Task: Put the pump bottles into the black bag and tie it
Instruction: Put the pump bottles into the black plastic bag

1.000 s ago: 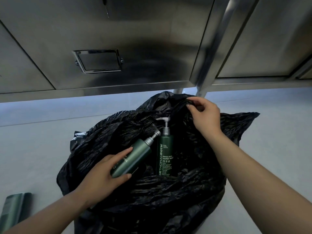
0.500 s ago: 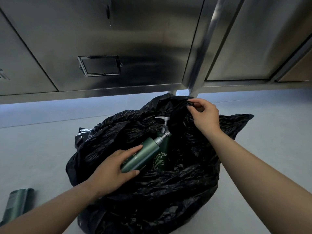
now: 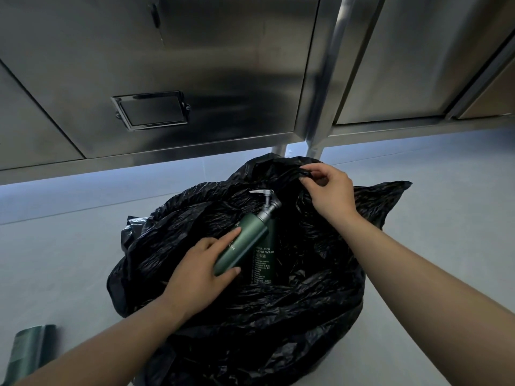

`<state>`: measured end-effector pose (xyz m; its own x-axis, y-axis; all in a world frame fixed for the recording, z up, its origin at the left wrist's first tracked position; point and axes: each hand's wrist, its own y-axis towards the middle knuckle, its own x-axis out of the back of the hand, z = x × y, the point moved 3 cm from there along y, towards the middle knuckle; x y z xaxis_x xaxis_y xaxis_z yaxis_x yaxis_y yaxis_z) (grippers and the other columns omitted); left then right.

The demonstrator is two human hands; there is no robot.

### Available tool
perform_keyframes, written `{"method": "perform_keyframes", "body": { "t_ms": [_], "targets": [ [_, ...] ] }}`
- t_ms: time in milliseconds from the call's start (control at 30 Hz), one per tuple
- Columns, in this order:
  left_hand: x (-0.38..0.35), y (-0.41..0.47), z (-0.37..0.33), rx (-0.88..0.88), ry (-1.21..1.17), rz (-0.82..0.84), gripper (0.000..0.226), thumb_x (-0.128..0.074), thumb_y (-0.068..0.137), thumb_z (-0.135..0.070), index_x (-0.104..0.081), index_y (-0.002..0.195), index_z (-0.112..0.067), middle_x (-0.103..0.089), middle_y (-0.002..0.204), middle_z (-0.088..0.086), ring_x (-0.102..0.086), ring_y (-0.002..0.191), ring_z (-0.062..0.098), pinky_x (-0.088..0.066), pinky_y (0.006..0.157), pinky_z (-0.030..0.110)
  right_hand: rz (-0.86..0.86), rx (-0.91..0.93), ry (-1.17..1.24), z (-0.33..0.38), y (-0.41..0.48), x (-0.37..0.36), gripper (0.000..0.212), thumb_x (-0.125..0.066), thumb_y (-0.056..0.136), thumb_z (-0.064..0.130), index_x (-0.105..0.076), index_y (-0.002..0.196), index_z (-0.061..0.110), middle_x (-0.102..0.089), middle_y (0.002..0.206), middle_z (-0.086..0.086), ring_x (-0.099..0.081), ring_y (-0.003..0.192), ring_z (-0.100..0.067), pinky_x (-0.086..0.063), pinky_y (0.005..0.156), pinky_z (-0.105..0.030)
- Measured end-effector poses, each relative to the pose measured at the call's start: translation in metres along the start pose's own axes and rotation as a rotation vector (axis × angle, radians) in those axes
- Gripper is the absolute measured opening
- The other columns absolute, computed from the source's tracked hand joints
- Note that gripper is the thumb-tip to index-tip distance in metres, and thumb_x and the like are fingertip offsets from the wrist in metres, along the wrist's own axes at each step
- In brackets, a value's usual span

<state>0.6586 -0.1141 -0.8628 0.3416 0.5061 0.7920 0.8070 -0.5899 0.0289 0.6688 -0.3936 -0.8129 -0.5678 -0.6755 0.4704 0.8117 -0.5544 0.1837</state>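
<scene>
A crumpled black bag [image 3: 250,324] lies open on the pale floor. My left hand [image 3: 199,274] grips a dark green pump bottle [image 3: 245,240], tilted with its silver pump toward the far rim, inside the bag's mouth. Under it lies a second green pump bottle [image 3: 264,263] with white "hand wash" lettering, partly covered by the first. My right hand [image 3: 331,193] pinches the bag's far rim and holds it up. Another green bottle [image 3: 29,352] lies on the floor at the lower left, cut off by the frame.
Stainless steel cabinets [image 3: 195,65] on legs stand just behind the bag, with a recessed handle [image 3: 152,110] on one door. Pale floor [image 3: 55,260] spreads to the left and right of the bag.
My left hand has carried the green bottle deeper into the bag, over the lettered bottle. My right hand keeps hold of the rim. The view has shifted slightly.
</scene>
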Motion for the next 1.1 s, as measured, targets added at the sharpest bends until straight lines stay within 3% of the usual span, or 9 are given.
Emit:
{"method": "perform_keyframes", "body": {
  "t_ms": [200, 433, 600, 667, 867, 1100],
  "targets": [
    [-0.009, -0.001, 0.013, 0.011, 0.096, 0.126, 0.075, -0.066, 0.082, -0.041, -0.02, 0.139, -0.057, -0.048, 0.126, -0.006, -0.048, 0.11, 0.012, -0.045, 0.09, 0.026, 0.004, -0.006, 0.005, -0.004, 0.001, -0.001, 0.02, -0.071, 0.079, 0.019, -0.067, 0.085, 0.038, -0.059, 0.073, 0.02, -0.053, 0.064, 0.017, -0.037, 0.06, 0.003],
    [-0.02, -0.019, 0.019, 0.109, -0.014, -0.015, 0.073, -0.065, 0.084, -0.039, -0.022, 0.143, -0.051, -0.05, 0.127, -0.001, -0.05, 0.113, 0.016, -0.044, 0.096, 0.029, 0.006, -0.01, -0.001, -0.008, 0.001, -0.002, 0.02, -0.071, 0.079, 0.019, -0.068, 0.087, 0.037, -0.059, 0.074, 0.021, -0.053, 0.066, 0.018, -0.037, 0.061, 0.004],
    [-0.003, -0.02, 0.014, 0.009, 0.014, -0.069, 0.073, -0.068, 0.083, -0.036, -0.027, 0.142, -0.049, -0.049, 0.127, -0.003, -0.05, 0.113, 0.015, -0.044, 0.097, 0.031, 0.003, -0.035, -0.023, -0.013, 0.0, -0.003, 0.02, -0.072, 0.079, 0.02, -0.068, 0.088, 0.037, -0.058, 0.075, 0.021, -0.055, 0.066, 0.012, -0.035, 0.061, 0.005],
    [0.002, -0.015, 0.016, 0.049, 0.028, -0.102, 0.073, -0.069, 0.082, -0.035, -0.029, 0.143, -0.046, -0.051, 0.127, -0.001, -0.051, 0.112, 0.018, -0.045, 0.097, 0.034, 0.005, -0.039, -0.028, -0.014, 0.0, -0.004, 0.019, -0.072, 0.078, 0.02, -0.069, 0.088, 0.035, -0.058, 0.074, 0.021, -0.054, 0.065, 0.012, -0.035, 0.061, 0.005],
    [0.014, -0.022, 0.05, 0.28, 0.173, -0.051, 0.075, -0.069, 0.083, -0.03, -0.028, 0.145, -0.04, -0.054, 0.124, 0.014, -0.054, 0.109, 0.031, -0.048, 0.088, 0.037, -0.013, -0.046, -0.014, -0.013, 0.001, 0.0, 0.019, -0.071, 0.079, 0.019, -0.067, 0.085, 0.037, -0.059, 0.073, 0.021, -0.052, 0.064, 0.018, -0.037, 0.062, 0.004],
    [-0.001, -0.023, 0.034, 0.221, 0.073, -0.031, 0.074, -0.07, 0.081, -0.032, -0.031, 0.143, -0.044, -0.054, 0.123, 0.008, -0.055, 0.109, 0.025, -0.045, 0.089, 0.03, 0.016, -0.049, -0.031, -0.012, -0.001, -0.007, 0.017, -0.071, 0.079, 0.021, -0.07, 0.092, 0.033, -0.058, 0.077, 0.022, -0.056, 0.071, 0.007, -0.035, 0.062, 0.006]
  ]
}}
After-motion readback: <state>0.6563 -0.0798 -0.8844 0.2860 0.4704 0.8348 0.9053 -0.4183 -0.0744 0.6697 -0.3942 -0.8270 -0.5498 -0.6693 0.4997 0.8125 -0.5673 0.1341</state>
